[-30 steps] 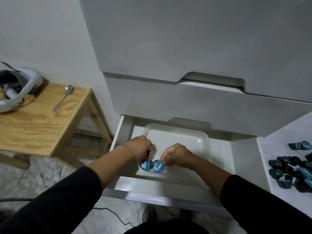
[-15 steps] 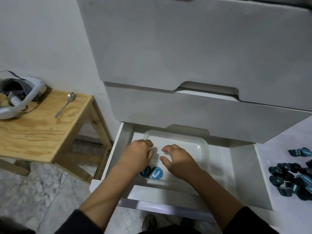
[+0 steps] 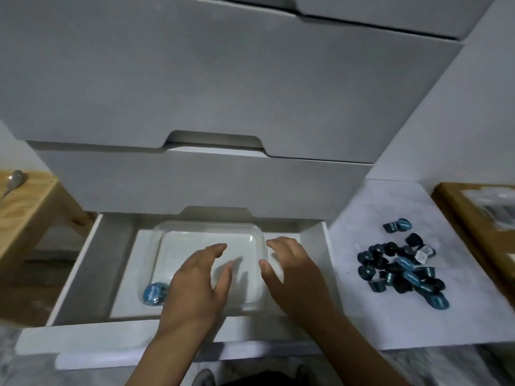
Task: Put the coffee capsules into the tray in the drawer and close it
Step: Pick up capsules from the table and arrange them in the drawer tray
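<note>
- The coffee capsules [image 3: 401,270] lie in a loose heap on the white surface [image 3: 362,310] at 3 o'clock from the drawer [image 3: 178,334], well apart from both hands; one capsule [image 3: 152,293] already sits in the tray [image 3: 207,227], at its 8 o'clock corner, foil face up.
- The left hand [image 3: 199,285] hovers over the tray with fingers relaxed and spread, holding nothing; the right hand [image 3: 289,267] is likewise loose and empty, above the tray's right rim.
- Judged from their look, the capsules are light, small and stiff-walled with a thin foil lid (easily dented if squeezed hard), so a gentle pinch across the rim or round the body should do.
- They are smooth and tapered, so likely to roll or slip; several overlap in the heap, and lifting one may disturb its neighbours.
- The tray looks like thin clear plastic, probably light enough to slide if bumped.
- Room: most of the tray floor, from 12 through 5 o'clock, is open for dropping capsules.
- Edges: the closed drawer front [image 3: 195,179] overhangs the tray at 12 o'clock, the drawer's right wall stands between tray and heap, and a wooden stool [image 3: 25,207] stands at 9 o'clock.
- The drawer is pulled well out, and closing it is not yet due.
</note>
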A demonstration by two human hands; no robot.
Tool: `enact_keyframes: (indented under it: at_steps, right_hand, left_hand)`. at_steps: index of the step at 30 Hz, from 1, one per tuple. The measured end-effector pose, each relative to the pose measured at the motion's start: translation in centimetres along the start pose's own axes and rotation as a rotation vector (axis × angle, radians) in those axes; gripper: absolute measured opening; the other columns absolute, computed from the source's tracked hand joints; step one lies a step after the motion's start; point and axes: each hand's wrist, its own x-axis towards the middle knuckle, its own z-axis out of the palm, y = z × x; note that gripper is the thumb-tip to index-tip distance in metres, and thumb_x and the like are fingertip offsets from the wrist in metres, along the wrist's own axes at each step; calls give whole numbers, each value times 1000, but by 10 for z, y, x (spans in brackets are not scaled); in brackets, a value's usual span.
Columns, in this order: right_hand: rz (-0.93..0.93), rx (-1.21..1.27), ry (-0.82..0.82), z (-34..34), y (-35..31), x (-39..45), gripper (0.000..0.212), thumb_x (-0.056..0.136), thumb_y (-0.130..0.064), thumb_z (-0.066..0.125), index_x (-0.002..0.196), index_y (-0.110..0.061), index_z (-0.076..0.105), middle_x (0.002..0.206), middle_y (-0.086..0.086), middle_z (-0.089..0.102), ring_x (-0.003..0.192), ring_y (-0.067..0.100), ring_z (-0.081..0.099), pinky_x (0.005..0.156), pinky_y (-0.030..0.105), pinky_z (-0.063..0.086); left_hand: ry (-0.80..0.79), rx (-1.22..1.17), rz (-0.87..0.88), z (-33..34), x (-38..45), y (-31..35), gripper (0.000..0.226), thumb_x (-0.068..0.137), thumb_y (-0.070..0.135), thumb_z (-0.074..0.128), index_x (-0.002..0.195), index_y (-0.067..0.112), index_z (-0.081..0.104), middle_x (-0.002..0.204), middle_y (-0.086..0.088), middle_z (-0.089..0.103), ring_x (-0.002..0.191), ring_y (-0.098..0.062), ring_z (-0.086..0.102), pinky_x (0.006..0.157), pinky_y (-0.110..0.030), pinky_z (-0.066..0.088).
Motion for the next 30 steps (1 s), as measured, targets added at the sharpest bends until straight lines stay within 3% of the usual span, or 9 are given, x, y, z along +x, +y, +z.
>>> enact_keyframes:
  at_steps: [6,8,10,13,17,19,23,25,30]
  right_hand:
    - [27,0,-18,-61,100,-27,49,86,-47,37,120,-16,53,123,2,56,113,13,52,94,22,42]
    - [28,-14,-9,-80,137,-39,42,87,-41,45,118,-14,54,119,1,57,108,9,52,90,15,38]
    - [43,-7,-8,-94,173,-50,31,86,-30,55,114,-15,56,112,-2,57,99,3,50,85,6,34]
    - [85,19,-44,-105,223,-62,20,86,-19,61,105,-15,58,99,-9,52,86,4,50,70,4,37]
    - [131,-16,-94,-99,278,-66,18,85,-14,61,103,-9,60,101,1,56,85,8,47,66,4,32]
    - [128,-35,-122,-91,297,-63,16,86,-14,60,100,-7,59,98,5,56,83,11,47,63,5,31]
    - [116,-80,-169,-77,315,-49,11,85,-8,55,92,-2,60,92,11,57,83,21,53,68,20,42]
    - [89,-103,-173,-70,320,-44,7,80,-4,56,85,-2,61,85,13,58,78,26,55,68,31,46]
    - [6,-120,-158,-59,331,-45,5,72,0,58,71,-5,56,71,11,55,67,28,52,55,35,45]
  left_hand:
    - [0,-140,63,69,-11,95,36,87,31,58,122,27,58,122,7,62,107,-11,60,93,-18,40]
    - [-29,-206,60,101,-19,128,36,88,36,55,123,30,55,121,12,60,105,-4,55,94,-17,41]
    - [-74,-221,81,133,-30,154,34,89,37,55,123,31,55,114,18,57,96,6,47,90,-6,35]
    - [-93,-234,183,181,-44,179,28,83,26,65,110,23,66,100,10,67,92,4,52,82,9,30]
    - [-154,-218,129,238,-52,186,27,81,24,63,108,22,66,98,4,69,86,-6,62,78,-8,43]
    - [-213,-192,68,261,-47,187,28,84,24,59,112,22,63,101,-1,66,91,-15,62,76,-14,40]
    - [-281,-49,-65,295,-28,187,37,88,25,54,125,23,51,113,-7,59,100,-23,58,79,-25,44]
    - [-261,-5,-80,311,-24,184,39,87,27,55,126,26,50,113,-6,58,99,-24,58,76,-26,45]
    - [-240,-6,-107,331,-22,179,29,84,28,56,113,29,58,110,-2,57,91,-22,60,75,-30,52]
